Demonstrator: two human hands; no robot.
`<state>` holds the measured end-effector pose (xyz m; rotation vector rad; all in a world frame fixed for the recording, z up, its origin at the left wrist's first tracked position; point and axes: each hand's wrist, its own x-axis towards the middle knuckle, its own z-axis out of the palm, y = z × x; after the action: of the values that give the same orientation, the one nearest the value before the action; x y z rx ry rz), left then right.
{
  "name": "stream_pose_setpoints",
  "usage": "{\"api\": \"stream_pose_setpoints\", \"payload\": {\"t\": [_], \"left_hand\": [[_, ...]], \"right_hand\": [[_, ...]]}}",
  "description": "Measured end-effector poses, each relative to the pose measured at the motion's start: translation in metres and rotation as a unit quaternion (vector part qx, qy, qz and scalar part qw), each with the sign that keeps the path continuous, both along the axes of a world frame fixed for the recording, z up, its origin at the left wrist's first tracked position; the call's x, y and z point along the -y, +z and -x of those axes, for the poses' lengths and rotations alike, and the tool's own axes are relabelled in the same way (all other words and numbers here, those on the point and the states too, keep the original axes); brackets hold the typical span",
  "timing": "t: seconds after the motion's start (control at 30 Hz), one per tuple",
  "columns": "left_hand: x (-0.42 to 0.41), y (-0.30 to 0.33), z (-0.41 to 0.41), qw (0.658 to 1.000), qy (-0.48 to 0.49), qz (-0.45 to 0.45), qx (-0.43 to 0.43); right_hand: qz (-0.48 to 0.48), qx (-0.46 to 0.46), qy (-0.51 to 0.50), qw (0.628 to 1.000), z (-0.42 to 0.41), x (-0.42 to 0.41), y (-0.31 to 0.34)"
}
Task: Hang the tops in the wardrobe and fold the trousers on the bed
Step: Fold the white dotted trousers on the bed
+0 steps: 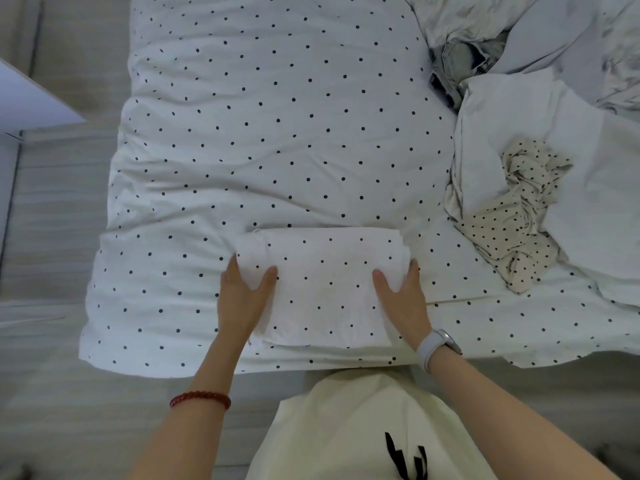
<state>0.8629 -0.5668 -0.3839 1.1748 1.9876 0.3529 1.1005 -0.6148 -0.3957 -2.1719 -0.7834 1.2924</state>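
While gripped by 2 hands, folded dotted trousers [325,282].

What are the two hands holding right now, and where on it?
Both hold the folded polka-dot garment: left hand grips its left edge, right hand its right edge, thumbs on top.
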Motion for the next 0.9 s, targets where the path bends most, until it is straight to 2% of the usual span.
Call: {"api": "stream_pose_setpoints", "payload": {"t": [0.17, 0.33, 0.43, 0.53, 0.7, 0.9], "left_hand": [[0.003, 0.006, 0.0, 0.992, 0.004, 0.081, 0.096], [-0.002, 0.011, -0.002, 0.96, 0.102, 0.063, 0.252], [-0.005, 0.025, -0.011, 0.942, 0.143, 0.063, 0.298], [-0.001, 0.044, -0.012, 0.933, 0.194, 0.046, 0.299], [0.001, 0.097, 0.012, 0.933, 0.266, -0.07, 0.232], [0.007, 0.2, 0.112, 0.904, 0.351, -0.211, 0.124]], "right_hand": [[0.015, -0.074, -0.038, 0.996, 0.005, 0.004, 0.003], [0.005, -0.083, -0.044, 0.996, 0.003, -0.001, 0.005], [-0.037, -0.089, -0.043, 0.994, 0.0, -0.005, 0.018], [-0.085, -0.099, -0.03, 0.991, -0.002, -0.015, 0.042], [-0.175, -0.071, 0.068, 0.98, 0.025, -0.059, 0.093], [-0.28, -0.115, 0.206, 0.93, 0.145, -0.118, 0.18]]}}
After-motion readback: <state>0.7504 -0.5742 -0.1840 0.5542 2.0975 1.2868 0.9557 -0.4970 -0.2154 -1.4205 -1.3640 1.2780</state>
